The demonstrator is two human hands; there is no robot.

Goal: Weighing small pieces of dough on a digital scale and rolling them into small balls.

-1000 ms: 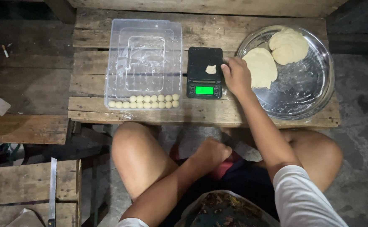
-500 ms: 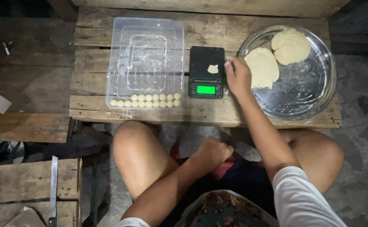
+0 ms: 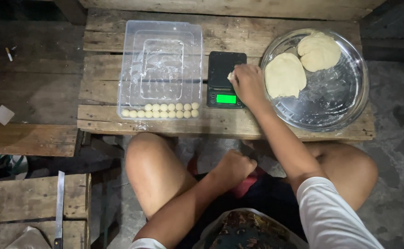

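Right hand (image 3: 248, 83) now covers scale (image 3: 226, 79) (rough plank table (image 3: 220, 124)).

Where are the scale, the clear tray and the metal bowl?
scale (image 3: 225, 98): head view, on its green display.
clear tray (image 3: 161, 64): head view, on its bare middle.
metal bowl (image 3: 335, 103): head view, on its bare inner wall.
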